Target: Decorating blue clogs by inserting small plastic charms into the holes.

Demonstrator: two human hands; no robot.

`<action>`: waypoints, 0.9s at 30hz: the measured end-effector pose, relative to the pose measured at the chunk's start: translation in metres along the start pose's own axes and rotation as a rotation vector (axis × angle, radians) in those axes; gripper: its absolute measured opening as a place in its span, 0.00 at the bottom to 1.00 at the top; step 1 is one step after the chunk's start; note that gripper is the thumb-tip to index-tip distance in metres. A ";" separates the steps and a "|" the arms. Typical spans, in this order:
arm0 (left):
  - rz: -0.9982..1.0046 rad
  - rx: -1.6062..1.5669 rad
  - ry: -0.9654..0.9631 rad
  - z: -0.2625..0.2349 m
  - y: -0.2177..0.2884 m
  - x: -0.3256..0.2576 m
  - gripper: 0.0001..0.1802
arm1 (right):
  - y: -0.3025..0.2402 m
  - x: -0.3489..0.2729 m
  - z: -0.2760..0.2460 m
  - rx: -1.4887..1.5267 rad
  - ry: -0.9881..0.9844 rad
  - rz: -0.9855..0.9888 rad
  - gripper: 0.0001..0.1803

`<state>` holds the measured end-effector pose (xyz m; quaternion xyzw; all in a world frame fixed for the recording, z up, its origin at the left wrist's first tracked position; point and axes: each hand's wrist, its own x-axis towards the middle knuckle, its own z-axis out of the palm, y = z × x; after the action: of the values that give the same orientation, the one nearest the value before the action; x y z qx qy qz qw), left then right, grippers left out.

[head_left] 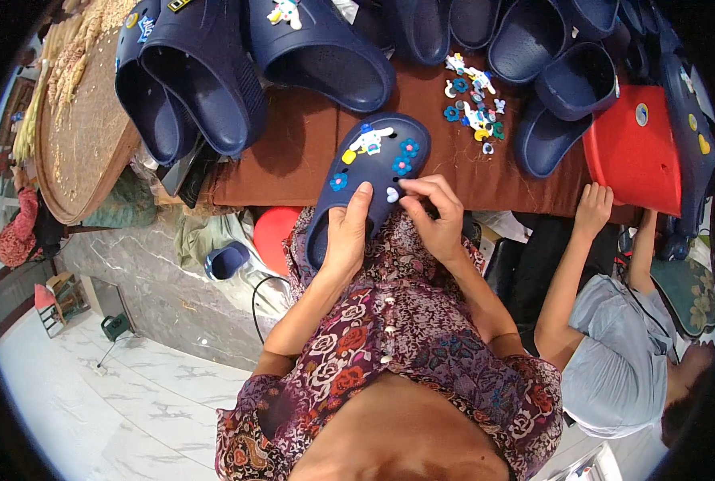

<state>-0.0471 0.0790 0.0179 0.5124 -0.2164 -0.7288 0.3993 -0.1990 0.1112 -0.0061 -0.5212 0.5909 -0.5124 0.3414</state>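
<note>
A navy blue clog [377,168] is tilted across my lap at the table's edge. My left hand [348,228] is closed round its side, thumb lying on top. Fixed to the clog's upper are a white cartoon charm with a yellow piece [367,142], several blue flower charms [406,152] and a white heart charm [392,195]. My right hand [436,212] has its thumb and forefinger curled together at the clog's right edge, beside the heart and a dark hole. Whatever is between those fingertips is too small to make out.
A brown cloth [293,172] covers the table. Loose charms [474,100] lie in a pile on it. Several navy clogs [317,72] stand along the back. At right, another person's hand [594,208] touches a red container [634,144]. A round woven tray [81,136] stands at left.
</note>
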 end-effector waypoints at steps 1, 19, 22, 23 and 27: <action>-0.001 -0.001 -0.004 0.000 -0.002 0.001 0.24 | 0.002 0.001 -0.003 -0.003 0.003 0.000 0.11; 0.014 -0.128 -0.023 0.002 -0.004 0.003 0.26 | 0.049 0.029 -0.074 -0.837 0.305 0.016 0.09; 0.004 -0.067 -0.015 -0.002 -0.002 0.003 0.24 | 0.027 0.022 -0.055 -0.404 0.226 0.100 0.07; 0.003 -0.068 -0.013 -0.001 -0.003 0.003 0.24 | 0.023 0.018 -0.049 -0.316 0.159 0.034 0.08; 0.033 -0.121 -0.054 -0.001 -0.004 0.004 0.21 | 0.002 0.010 -0.017 -0.024 -0.028 0.030 0.09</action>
<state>-0.0482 0.0785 0.0119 0.4639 -0.1910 -0.7475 0.4353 -0.2175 0.1053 -0.0025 -0.5235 0.5999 -0.4928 0.3510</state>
